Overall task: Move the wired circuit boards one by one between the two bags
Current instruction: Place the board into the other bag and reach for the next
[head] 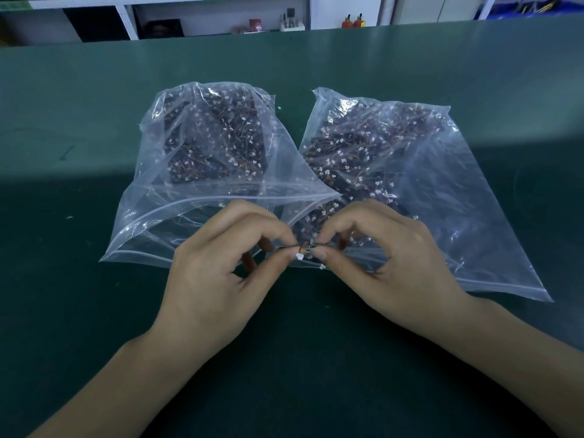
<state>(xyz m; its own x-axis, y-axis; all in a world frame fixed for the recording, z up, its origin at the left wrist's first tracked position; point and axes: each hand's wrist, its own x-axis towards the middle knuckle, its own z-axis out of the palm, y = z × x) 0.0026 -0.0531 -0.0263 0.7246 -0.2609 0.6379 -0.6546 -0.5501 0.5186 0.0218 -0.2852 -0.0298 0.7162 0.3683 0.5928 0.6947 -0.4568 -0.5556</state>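
Note:
Two clear zip bags lie side by side on the green table, mouths toward me. The left bag [177,216] and the right bag [474,222] both hold several dark circuit boards with thin wires and white connectors. Between their mouths, my left hand [218,273] and my right hand [388,257] pinch one small wired circuit board [305,248] from either side. Its white connector hangs just below my fingertips. The board itself is mostly hidden by my fingers.
The green table [94,311] stretches far on all sides. Beyond its far edge stand white shelves [126,20] with small items and two red bottles [352,21].

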